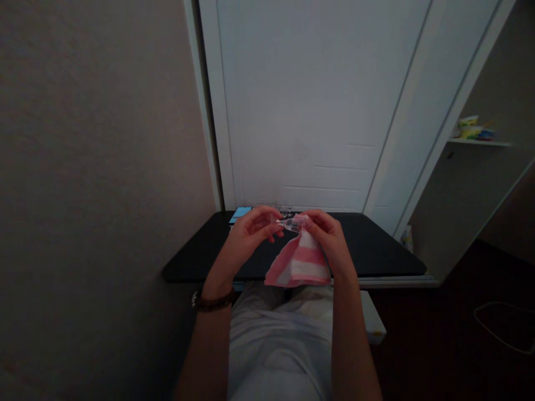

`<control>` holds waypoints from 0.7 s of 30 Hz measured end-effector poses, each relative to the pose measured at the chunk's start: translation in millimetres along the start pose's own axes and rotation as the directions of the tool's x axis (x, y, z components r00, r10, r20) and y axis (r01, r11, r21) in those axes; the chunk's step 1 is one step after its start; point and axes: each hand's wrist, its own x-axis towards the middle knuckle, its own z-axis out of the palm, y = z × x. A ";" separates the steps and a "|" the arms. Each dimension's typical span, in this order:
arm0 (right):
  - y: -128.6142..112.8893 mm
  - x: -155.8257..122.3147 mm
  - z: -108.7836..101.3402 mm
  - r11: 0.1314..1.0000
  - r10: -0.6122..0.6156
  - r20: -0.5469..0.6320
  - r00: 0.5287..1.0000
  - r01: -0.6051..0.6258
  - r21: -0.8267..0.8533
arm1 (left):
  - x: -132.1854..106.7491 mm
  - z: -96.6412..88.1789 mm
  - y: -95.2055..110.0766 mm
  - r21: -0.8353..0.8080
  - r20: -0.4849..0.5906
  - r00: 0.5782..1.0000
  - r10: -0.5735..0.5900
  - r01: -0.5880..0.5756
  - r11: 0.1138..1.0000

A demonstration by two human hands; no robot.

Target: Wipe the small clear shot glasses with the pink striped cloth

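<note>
A small clear stemmed glass (pixel 291 224) lies sideways between my two hands, above the black table. My left hand (pixel 259 227) pinches its foot end, fingers closed. At the rim end, my right hand (pixel 324 227) is closed on a pink-and-white striped cloth (pixel 307 257), which it presses to the glass. The cloth's lower part hangs down toward the table's near edge. Whether any cloth is tucked inside the glass, I cannot tell.
Several small clear glasses (pixel 286 211) stand at the back of the black table (pixel 363 245). Behind my left hand lies a phone-like object with a light blue screen (pixel 241 214). A white panelled door (pixel 309 100) rises behind, and a wall (pixel 104 167) is on the left.
</note>
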 end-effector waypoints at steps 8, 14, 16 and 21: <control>-2.1 -1.5 -1.6 1.000 -0.010 -0.024 1.000 0.010 0.000 | 0.9 0.3 0.7 0.008 -0.021 1.000 0.001 -0.001 1.000; -2.7 -1.3 -0.7 1.000 -0.004 -0.034 0.999 0.004 0.002 | 0.9 0.1 0.7 0.015 -0.035 0.999 0.000 0.001 1.000; -2.8 -1.6 -0.8 1.000 -0.007 -0.033 0.999 0.007 0.003 | 1.0 -0.2 0.4 0.016 -0.036 0.999 0.005 -0.004 1.000; -4.2 -2.6 -1.2 1.000 -0.001 -0.039 0.999 0.001 -0.009 | 1.3 -0.8 0.0 0.024 -0.024 1.000 0.001 0.000 1.000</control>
